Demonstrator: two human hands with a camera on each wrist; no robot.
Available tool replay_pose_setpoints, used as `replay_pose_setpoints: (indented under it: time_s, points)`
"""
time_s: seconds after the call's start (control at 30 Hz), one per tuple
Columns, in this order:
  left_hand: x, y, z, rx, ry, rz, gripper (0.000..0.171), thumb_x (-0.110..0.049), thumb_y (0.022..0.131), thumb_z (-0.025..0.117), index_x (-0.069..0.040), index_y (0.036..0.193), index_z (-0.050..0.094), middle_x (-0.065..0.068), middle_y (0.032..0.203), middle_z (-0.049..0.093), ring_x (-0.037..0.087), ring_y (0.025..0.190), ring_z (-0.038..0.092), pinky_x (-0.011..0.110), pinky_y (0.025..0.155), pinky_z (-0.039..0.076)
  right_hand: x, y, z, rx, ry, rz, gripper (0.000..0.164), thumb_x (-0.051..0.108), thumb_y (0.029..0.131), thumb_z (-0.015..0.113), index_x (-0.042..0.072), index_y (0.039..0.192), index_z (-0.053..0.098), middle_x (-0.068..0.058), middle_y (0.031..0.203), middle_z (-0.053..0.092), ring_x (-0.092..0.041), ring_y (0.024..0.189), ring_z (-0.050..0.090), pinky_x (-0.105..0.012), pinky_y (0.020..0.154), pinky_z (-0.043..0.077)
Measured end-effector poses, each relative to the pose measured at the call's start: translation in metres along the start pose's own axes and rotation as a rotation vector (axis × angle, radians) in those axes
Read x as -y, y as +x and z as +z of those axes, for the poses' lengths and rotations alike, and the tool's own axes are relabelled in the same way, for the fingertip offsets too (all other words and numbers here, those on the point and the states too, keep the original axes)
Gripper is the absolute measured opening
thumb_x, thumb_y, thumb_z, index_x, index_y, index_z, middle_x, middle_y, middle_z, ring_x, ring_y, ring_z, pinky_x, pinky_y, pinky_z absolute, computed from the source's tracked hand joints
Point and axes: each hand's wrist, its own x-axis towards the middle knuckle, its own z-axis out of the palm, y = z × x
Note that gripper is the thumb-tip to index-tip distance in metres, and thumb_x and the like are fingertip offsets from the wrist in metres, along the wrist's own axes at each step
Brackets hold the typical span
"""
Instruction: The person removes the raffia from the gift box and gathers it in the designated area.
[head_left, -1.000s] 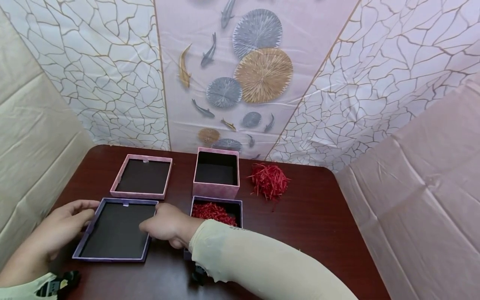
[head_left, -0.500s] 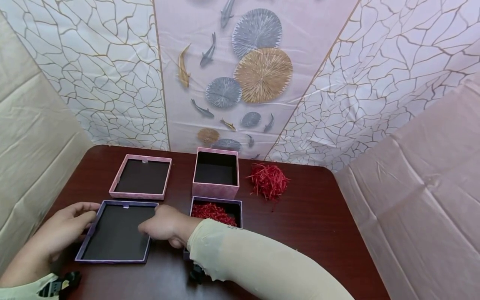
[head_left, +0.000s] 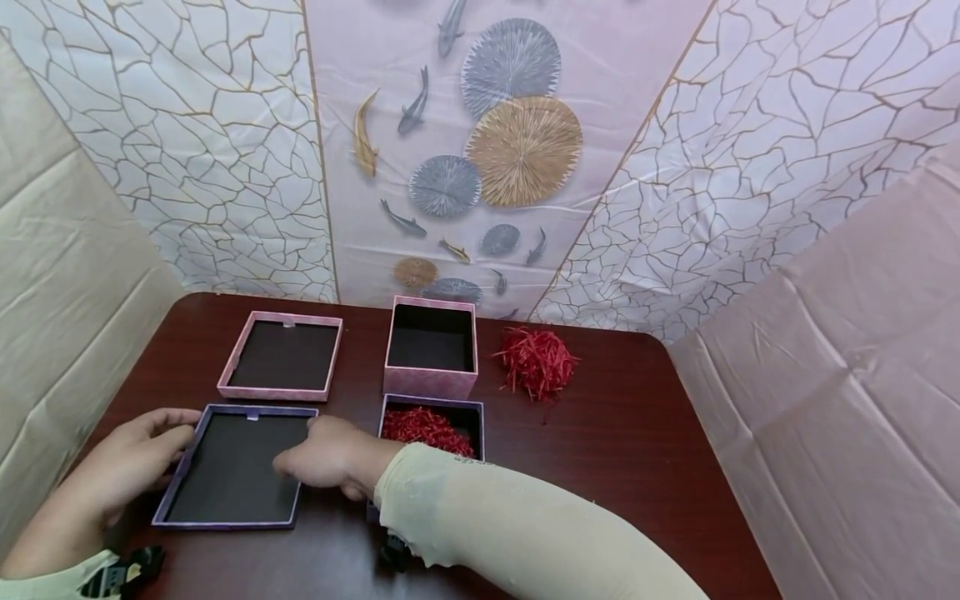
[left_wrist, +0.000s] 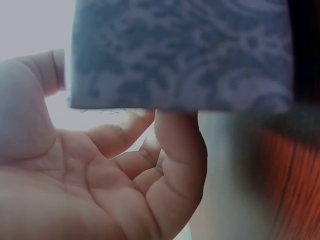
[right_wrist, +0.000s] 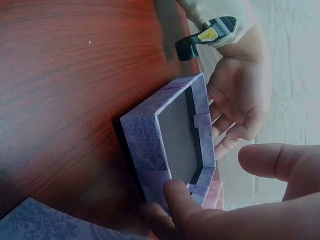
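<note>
My left hand [head_left: 131,462] is at the left wall of a purple patterned box lid [head_left: 228,475], which lies inside-up with its black lining showing. Curled fingers [left_wrist: 177,155] reach beneath the wall's lower edge in the left wrist view. At the lid's far right corner my right hand [head_left: 326,454] grips its side, the thumb over the lining. A fingertip [right_wrist: 177,192] lies against the wall by a ribbon tab in the right wrist view. Right of the lid stands a matching purple box [head_left: 433,400] with red shredded paper [head_left: 423,429] inside, its front part hidden by my sleeve.
Behind the purple lid lies a pink lid [head_left: 285,354], also inside-up. A pink box [head_left: 431,383] with a black interior stands behind the purple one. A loose heap of red paper shreds [head_left: 537,362] is at its right on the dark wood table [head_left: 615,450].
The purple lid has shifted slightly toward me and to the right, levelling out a little, its far edge coming away from the pink lid. Both hands keep their places on it.
</note>
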Motion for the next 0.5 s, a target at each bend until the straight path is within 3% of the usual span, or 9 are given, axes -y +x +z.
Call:
replay_pose_setpoints:
  time_s: [0.13, 0.23, 0.33, 0.4, 0.47, 0.5]
  points:
    - [0.002, 0.001, -0.001, 0.004, 0.023, -0.005, 0.064, -0.031, 0.121, 0.035, 0.014, 0.165, 0.033, 0.037, 0.145, 0.058, 0.016, 0.105, 0.068, 0.037, 0.079, 0.066, 0.001, -0.006, -0.004, 0.042, 0.003, -0.012, 0.086, 0.035, 0.091, 0.084, 0.025, 0.170, 0.051, 0.009, 0.161, 0.062, -0.019, 0.075, 0.060, -0.037, 0.045, 0.040]
    - [0.003, 0.000, -0.004, -0.014, 0.062, 0.008, 0.064, -0.032, 0.120, 0.036, 0.014, 0.165, 0.033, 0.038, 0.144, 0.060, 0.015, 0.104, 0.070, 0.035, 0.077, 0.065, 0.002, -0.010, -0.007, 0.064, -0.005, -0.039, 0.093, 0.040, 0.091, 0.084, 0.029, 0.174, 0.043, 0.007, 0.167, 0.056, -0.022, 0.049, 0.045, -0.035, 0.038, 0.030]
    - [0.002, -0.005, -0.007, -0.081, 0.144, 0.049, 0.064, -0.033, 0.118, 0.041, 0.012, 0.163, 0.038, 0.035, 0.139, 0.064, 0.012, 0.099, 0.069, 0.031, 0.074, 0.060, 0.003, -0.016, -0.011, 0.046, -0.039, -0.102, 0.098, 0.043, 0.091, 0.085, 0.031, 0.176, 0.038, 0.004, 0.172, 0.050, -0.013, 0.072, 0.061, -0.032, 0.049, 0.047]
    - [-0.002, -0.008, -0.007, -0.149, 0.213, 0.085, 0.063, -0.034, 0.117, 0.045, 0.010, 0.162, 0.043, 0.032, 0.136, 0.066, 0.011, 0.098, 0.066, 0.027, 0.071, 0.053, 0.005, -0.021, -0.015, 0.027, -0.069, -0.155, 0.099, 0.045, 0.091, 0.085, 0.032, 0.176, 0.037, 0.004, 0.172, 0.049, -0.009, 0.106, 0.067, -0.030, 0.070, 0.058]
    - [-0.008, -0.013, -0.008, -0.206, 0.268, 0.123, 0.063, -0.036, 0.116, 0.049, 0.008, 0.161, 0.046, 0.030, 0.135, 0.065, 0.015, 0.100, 0.063, 0.025, 0.070, 0.046, 0.006, -0.026, -0.022, 0.007, -0.082, -0.212, 0.098, 0.044, 0.091, 0.086, 0.032, 0.176, 0.038, 0.005, 0.172, 0.048, -0.005, 0.138, 0.055, -0.027, 0.097, 0.057]
    - [-0.012, -0.016, -0.007, -0.232, 0.292, 0.142, 0.063, -0.037, 0.115, 0.051, 0.006, 0.160, 0.048, 0.030, 0.135, 0.065, 0.019, 0.103, 0.063, 0.024, 0.071, 0.043, 0.006, -0.029, -0.027, 0.004, -0.084, -0.243, 0.098, 0.043, 0.091, 0.086, 0.032, 0.176, 0.039, 0.004, 0.172, 0.048, -0.006, 0.142, 0.054, -0.027, 0.104, 0.055]
